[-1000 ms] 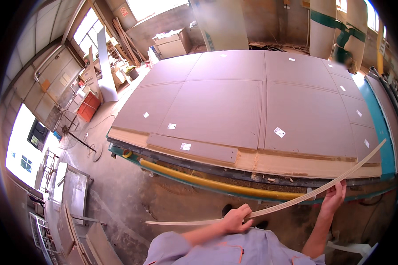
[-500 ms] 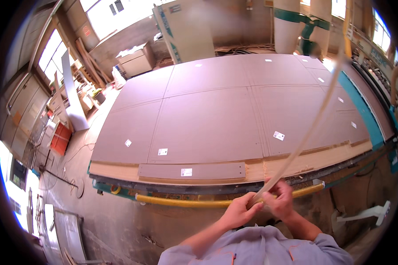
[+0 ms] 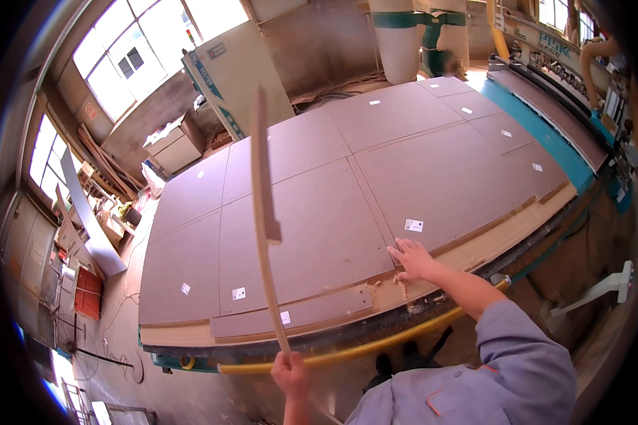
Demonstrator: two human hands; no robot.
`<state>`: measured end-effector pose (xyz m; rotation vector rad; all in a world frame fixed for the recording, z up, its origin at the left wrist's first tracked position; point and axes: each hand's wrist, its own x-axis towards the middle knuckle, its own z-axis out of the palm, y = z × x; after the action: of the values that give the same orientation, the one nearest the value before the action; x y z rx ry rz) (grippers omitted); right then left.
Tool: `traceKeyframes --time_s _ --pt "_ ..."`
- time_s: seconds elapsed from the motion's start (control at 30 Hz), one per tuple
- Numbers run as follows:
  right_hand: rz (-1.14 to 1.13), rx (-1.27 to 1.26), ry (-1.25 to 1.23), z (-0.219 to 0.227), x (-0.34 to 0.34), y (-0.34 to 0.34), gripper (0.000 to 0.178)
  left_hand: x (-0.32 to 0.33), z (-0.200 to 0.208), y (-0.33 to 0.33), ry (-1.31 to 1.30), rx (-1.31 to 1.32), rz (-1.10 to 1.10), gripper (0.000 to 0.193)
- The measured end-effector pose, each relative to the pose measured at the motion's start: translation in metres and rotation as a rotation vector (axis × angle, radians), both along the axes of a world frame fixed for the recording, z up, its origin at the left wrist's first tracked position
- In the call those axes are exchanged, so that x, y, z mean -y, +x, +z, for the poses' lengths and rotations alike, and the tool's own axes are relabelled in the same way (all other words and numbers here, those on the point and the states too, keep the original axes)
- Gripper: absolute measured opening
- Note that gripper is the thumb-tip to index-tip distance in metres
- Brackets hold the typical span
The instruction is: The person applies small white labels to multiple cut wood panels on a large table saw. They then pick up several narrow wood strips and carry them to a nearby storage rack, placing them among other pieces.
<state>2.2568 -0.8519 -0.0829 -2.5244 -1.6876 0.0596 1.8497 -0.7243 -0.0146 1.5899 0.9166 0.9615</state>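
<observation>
My left hand [image 3: 290,374] is closed round the lower end of a long, thin wooden strip [image 3: 269,280]. The strip stands up across the view, with a brown-faced, wider part along its upper length and a blurred far end. My right hand [image 3: 413,261] reaches forward with fingers spread, low over the near edge of a large brown board [image 3: 305,227] cut into several panels; whether it touches the board is unclear. Wood shavings [image 3: 402,290] lie just below that hand. A narrow brown panel [image 3: 326,307] with a label rests along the near edge, left of the shavings.
A yellow bar [image 3: 376,347] runs along the machine bed's front. The machine gantry [image 3: 553,78] stands at the far right, by a teal bed strip [image 3: 524,134]. Behind the board is a tall pale cabinet [image 3: 244,78]. An orange-red box [image 3: 88,292] sits on the floor at left.
Both hands were together on the strip; now my right hand has let go and reaches over the board. My left hand has carried the strip leftward. The view has turned right.
</observation>
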Motion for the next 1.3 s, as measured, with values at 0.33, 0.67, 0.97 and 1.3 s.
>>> traceKeyframes --time_s 0.33,0.67,0.97,1.3 --pt "0.345 0.111 -0.159 0.02 -0.029 0.046 0.078 0.011 0.034 0.002 -0.166 0.064 0.209 0.025" --pt "0.398 0.085 -0.118 0.002 -0.027 0.042 0.07 0.025 -0.007 -0.024 -0.07 -0.133 0.229 0.028" --pt "0.334 0.109 -0.111 0.007 -0.03 0.041 0.076 0.043 0.004 -0.038 -0.003 -0.238 0.168 0.032" --pt "0.239 0.158 -0.458 0.04 -0.05 0.037 0.095 0.049 0.003 -0.046 0.021 -0.321 0.141 0.029"
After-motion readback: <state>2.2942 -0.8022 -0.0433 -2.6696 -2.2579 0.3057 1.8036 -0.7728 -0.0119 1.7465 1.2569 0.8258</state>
